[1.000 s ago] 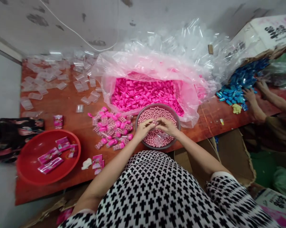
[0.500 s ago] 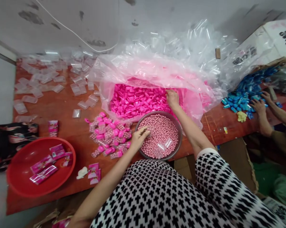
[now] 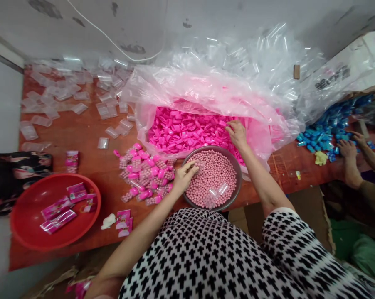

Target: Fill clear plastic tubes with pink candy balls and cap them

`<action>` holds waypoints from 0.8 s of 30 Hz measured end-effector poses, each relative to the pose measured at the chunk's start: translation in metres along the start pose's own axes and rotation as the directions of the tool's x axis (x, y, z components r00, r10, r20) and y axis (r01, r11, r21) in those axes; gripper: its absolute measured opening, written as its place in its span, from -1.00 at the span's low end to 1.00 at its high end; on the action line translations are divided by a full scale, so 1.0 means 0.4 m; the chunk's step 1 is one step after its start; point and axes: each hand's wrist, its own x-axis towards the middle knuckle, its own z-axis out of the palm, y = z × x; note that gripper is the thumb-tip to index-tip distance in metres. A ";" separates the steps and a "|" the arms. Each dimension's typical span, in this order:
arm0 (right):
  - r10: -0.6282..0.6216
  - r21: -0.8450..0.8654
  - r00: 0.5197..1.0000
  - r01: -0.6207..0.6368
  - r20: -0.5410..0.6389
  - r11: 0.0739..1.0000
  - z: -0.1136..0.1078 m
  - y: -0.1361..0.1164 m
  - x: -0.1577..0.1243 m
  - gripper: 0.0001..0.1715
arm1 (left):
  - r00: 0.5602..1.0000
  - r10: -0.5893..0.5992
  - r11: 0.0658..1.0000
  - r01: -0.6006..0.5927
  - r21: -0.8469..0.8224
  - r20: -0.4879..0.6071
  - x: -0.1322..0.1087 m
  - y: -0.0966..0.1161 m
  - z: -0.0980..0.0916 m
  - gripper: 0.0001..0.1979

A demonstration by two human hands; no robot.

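My left hand (image 3: pixel 186 176) is over the left side of a dark round bowl (image 3: pixel 239 182) of pink beads (image 3: pixel 212 172). Its fingers pinch a small clear plastic case (image 3: pixel 200 166), whose contents I cannot make out. At the right end of a heap of bright pink plastic caps (image 3: pixel 184 128), my right hand (image 3: pixel 238 135) has its fingertips closed at a pink cap (image 3: pixel 227 128). Those caps lie in an open translucent bag (image 3: pixel 206 85). More clear cases (image 3: pixel 217 192) rest on the beads. Left of the bowl is a pile of bead-filled cases with pink caps (image 3: pixel 146 172).
A red basin (image 3: pixel 28 220) with several pink packets stands at the left. Clear empty cases (image 3: pixel 56 91) are scattered over the back left of the wooden table (image 3: pixel 112 141). At the right, another person's hands (image 3: pixel 348 147) are at blue pieces (image 3: pixel 327 128) beside a white box (image 3: pixel 362 62).
The view has shifted slightly. My right hand has drawn a little to the right and back along the caps' edge. My left hand stays over the bowl with the clear case.
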 end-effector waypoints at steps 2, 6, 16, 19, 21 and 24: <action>0.014 0.193 0.998 -0.025 0.056 0.981 -0.032 -0.014 -0.053 -0.70 | 0.999 0.037 0.998 -0.037 -0.043 0.003 0.014 0.020 0.007 -0.61; 0.018 0.561 0.945 -0.209 0.326 0.801 -0.084 -0.091 -0.175 -0.54 | 0.993 0.113 0.977 -0.104 -0.188 0.041 0.036 0.073 0.031 -0.65; -0.027 0.742 0.927 -0.282 0.375 0.608 -0.092 -0.220 -0.364 -0.58 | 0.994 0.074 0.922 -0.037 -0.384 0.081 -0.010 0.113 0.086 -0.62; -0.020 0.708 0.972 -0.156 0.233 0.688 -0.093 -0.227 -0.385 -0.60 | 0.996 0.056 0.939 -0.026 -0.344 0.076 -0.030 0.112 0.092 -0.60; -0.035 0.664 0.982 -0.097 0.183 0.741 -0.097 -0.228 -0.395 -0.61 | 0.995 0.053 0.946 -0.021 -0.323 0.090 -0.039 0.112 0.096 -0.60; -0.004 0.573 0.992 -0.068 0.124 0.817 -0.102 -0.223 -0.408 -0.64 | 0.993 0.061 0.955 -0.030 -0.297 0.096 -0.050 0.111 0.104 -0.60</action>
